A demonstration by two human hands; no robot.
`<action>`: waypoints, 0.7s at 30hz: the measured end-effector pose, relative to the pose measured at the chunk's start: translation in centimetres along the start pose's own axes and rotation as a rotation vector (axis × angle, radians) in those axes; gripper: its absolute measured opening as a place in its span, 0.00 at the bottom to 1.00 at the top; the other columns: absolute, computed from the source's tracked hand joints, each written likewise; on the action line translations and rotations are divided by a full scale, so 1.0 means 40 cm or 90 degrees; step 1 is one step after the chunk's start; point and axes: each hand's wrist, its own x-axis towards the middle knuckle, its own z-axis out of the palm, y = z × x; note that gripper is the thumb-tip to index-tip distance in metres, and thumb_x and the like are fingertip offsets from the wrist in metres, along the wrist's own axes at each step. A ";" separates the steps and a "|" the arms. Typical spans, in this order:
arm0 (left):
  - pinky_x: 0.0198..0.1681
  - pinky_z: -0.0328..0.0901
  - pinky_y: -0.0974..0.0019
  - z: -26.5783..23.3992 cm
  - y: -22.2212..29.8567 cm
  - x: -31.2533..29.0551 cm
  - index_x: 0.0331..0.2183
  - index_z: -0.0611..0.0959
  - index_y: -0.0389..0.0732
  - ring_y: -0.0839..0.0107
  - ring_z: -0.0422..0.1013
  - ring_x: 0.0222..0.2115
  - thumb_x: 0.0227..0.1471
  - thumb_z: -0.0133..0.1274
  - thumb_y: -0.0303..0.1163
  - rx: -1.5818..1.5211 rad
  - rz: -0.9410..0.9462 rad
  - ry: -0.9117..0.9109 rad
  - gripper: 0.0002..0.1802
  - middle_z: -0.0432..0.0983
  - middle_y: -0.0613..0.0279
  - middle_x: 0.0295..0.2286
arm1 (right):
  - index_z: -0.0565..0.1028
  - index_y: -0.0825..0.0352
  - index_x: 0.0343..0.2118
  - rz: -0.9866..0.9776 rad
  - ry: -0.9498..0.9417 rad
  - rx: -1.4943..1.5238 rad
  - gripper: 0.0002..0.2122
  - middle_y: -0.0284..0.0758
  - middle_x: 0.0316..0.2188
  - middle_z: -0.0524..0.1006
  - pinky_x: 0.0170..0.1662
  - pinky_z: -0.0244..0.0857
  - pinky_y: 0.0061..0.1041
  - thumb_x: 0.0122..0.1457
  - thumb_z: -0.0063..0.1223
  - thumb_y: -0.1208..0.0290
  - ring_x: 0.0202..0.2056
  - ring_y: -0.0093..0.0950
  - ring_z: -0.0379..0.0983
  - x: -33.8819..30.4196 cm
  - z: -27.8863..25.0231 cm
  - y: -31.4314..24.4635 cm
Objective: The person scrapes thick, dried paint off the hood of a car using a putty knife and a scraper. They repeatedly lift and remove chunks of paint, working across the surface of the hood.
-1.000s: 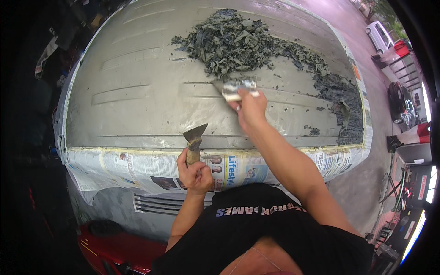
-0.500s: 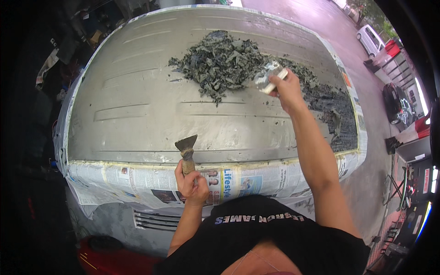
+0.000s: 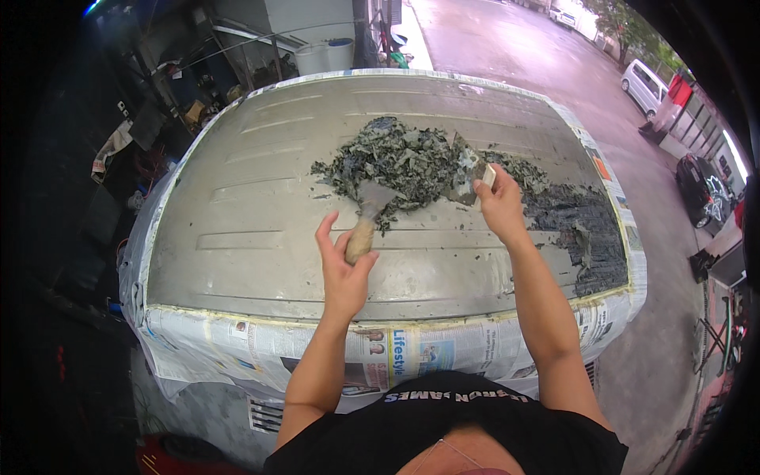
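My left hand grips the worn, wrapped handle of a scraper; its blurred blade reaches the near edge of a heap of dark grey paint flakes. In my right hand is a wide flat scraper with a pale grip strip, its smeared blade against the heap's right side. Both tools work over a large ribbed grey metal panel, which looks like a vehicle roof. Wrinkled dark paint still coats the roof's right part.
Newspaper is taped round the roof's edges. Dark shelving and clutter stand at the far left, with pale buckets behind. A white van and a black car are on the right. A red vehicle part shows at lower left.
My left hand has moved forward with its scraper, from the near edge to the flakes. The right scraper stays at the heap's right side. The view has tilted up slightly.
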 end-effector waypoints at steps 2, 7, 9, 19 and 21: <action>0.38 0.69 0.69 0.036 0.039 0.069 0.55 0.76 0.33 0.74 0.72 0.34 0.57 0.60 0.25 -0.037 -0.040 -0.038 0.24 0.77 0.58 0.41 | 0.77 0.68 0.50 -0.002 0.017 -0.040 0.13 0.34 0.22 0.74 0.33 0.63 0.30 0.62 0.55 0.75 0.26 0.25 0.68 0.004 0.027 0.002; 0.22 0.63 0.75 0.134 0.065 0.239 0.49 0.82 0.32 0.81 0.70 0.22 0.58 0.64 0.36 0.023 -0.023 -0.020 0.22 0.81 0.63 0.31 | 0.77 0.64 0.53 0.000 -0.047 -0.127 0.16 0.38 0.23 0.76 0.34 0.65 0.32 0.62 0.56 0.75 0.26 0.30 0.71 0.017 0.070 -0.047; 0.22 0.63 0.75 0.160 0.057 0.275 0.47 0.84 0.32 0.82 0.69 0.22 0.57 0.64 0.37 0.045 -0.009 -0.028 0.21 0.80 0.64 0.29 | 0.77 0.64 0.53 0.002 -0.042 -0.097 0.16 0.39 0.24 0.78 0.35 0.66 0.32 0.62 0.55 0.76 0.27 0.30 0.72 0.026 0.079 -0.048; 0.21 0.63 0.71 0.200 0.021 0.350 0.42 0.86 0.29 0.81 0.68 0.18 0.56 0.65 0.37 0.113 0.026 -0.044 0.20 0.78 0.67 0.21 | 0.77 0.67 0.53 -0.023 -0.041 -0.016 0.15 0.28 0.24 0.78 0.28 0.61 0.23 0.64 0.54 0.78 0.23 0.16 0.67 0.071 0.123 -0.069; 0.21 0.63 0.71 0.199 0.018 0.355 0.42 0.86 0.29 0.81 0.69 0.18 0.56 0.65 0.37 0.096 0.031 -0.031 0.20 0.78 0.67 0.21 | 0.77 0.68 0.53 -0.005 -0.014 -0.010 0.15 0.29 0.25 0.78 0.29 0.62 0.23 0.64 0.54 0.79 0.24 0.16 0.68 0.075 0.132 -0.067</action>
